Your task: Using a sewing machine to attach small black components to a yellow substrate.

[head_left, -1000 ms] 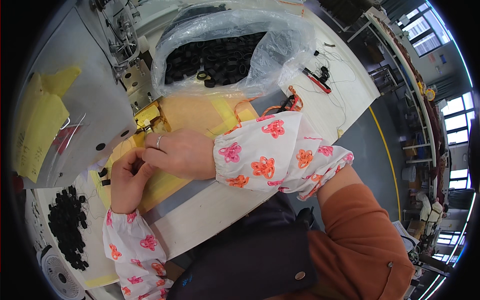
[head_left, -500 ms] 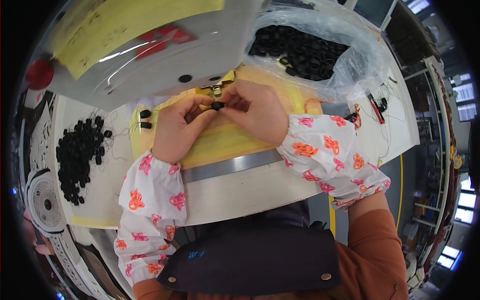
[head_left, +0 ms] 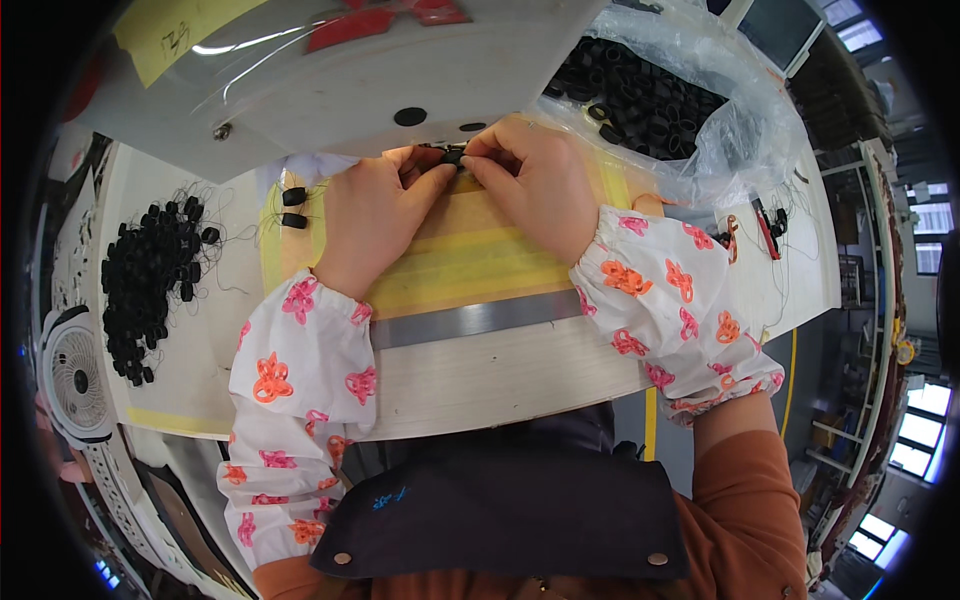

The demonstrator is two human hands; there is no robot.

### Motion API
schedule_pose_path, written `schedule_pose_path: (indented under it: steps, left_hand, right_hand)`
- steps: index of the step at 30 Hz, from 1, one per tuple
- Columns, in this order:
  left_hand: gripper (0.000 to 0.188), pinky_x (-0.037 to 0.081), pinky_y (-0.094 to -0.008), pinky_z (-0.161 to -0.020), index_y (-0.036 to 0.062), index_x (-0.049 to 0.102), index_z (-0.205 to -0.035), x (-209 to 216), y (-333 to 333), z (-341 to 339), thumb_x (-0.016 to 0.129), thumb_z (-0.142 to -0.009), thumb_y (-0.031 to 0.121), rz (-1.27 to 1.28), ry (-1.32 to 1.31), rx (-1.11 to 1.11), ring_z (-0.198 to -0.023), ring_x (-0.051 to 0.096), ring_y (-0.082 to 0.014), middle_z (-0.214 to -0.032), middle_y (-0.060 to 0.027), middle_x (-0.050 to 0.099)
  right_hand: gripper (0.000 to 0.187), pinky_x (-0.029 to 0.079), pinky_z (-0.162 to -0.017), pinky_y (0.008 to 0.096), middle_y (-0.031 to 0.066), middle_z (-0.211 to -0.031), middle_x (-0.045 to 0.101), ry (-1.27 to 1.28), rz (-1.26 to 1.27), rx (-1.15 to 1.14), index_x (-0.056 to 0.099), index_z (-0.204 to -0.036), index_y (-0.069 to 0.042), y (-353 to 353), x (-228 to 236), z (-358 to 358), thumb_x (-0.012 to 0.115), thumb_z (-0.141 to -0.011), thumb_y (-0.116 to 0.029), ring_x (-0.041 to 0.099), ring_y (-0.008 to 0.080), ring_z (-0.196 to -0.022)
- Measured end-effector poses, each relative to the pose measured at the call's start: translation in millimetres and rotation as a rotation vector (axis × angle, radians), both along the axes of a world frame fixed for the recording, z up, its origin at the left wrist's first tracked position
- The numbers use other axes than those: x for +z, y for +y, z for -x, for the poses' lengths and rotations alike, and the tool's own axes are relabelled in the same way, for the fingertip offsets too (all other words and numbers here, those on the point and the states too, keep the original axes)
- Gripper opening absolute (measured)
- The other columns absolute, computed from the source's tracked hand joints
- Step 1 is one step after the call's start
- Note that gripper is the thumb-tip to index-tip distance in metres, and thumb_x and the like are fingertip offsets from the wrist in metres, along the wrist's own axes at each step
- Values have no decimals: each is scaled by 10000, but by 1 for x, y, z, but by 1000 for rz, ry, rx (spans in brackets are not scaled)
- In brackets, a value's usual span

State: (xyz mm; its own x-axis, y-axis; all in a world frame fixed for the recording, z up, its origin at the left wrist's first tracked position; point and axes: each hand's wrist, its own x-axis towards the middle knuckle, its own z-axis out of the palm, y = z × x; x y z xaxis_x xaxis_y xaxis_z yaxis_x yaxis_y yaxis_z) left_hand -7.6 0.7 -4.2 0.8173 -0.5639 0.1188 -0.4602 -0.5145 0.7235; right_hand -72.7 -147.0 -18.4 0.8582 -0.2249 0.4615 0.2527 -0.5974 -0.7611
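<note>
A small black fabric loop [head_left: 454,157] is pinched by both hands at the work point under the sewing machine [head_left: 370,110]. My left hand [head_left: 372,215] holds its left side between thumb and fingers. On the other side my right hand [head_left: 540,185] grips it with thumb and forefinger, the remaining fingers curled. The machine's needle and presser foot are mostly hidden by the machine head and my fingers. Yellow tape [head_left: 470,262] covers the bed below my hands. Two black loops with thread tails, an upper one [head_left: 293,196] and a lower one [head_left: 293,220], lie left of my left hand.
A heap of black loops [head_left: 150,290] with loose threads lies on the left of the table. At the back right is a clear plastic bag [head_left: 740,140] of black rings [head_left: 650,95]. Red-handled snips [head_left: 767,230] rest at right. A white fan [head_left: 78,375] stands far left.
Both hands have moved away from me with the black loop, bringing it in under the machine head. The whole view has shifted slightly.
</note>
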Motion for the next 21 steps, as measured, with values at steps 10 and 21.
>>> schedule_pose_path:
  steps: [10,21]
  left_hand:
    - [262,436,-243,-556,36,652,-842,-7,-1,-3,617,-733,272,117,127,74,-579,591,-138,-677,-75,638]
    - [277,441,-256,-563,66,656,-856,-6,3,-7,577,-771,318,6,30,31,-604,599,-173,-693,-68,636]
  right_hand:
    - [115,438,-521,244,99,-653,599,109,50,-4,597,-777,23,-3,2,-5,614,-723,-77,556,142,-549]
    - [96,435,-492,249,107,-622,593,48,97,2,598,-743,27,-3,1,-6,619,-710,-61,555,152,-517]
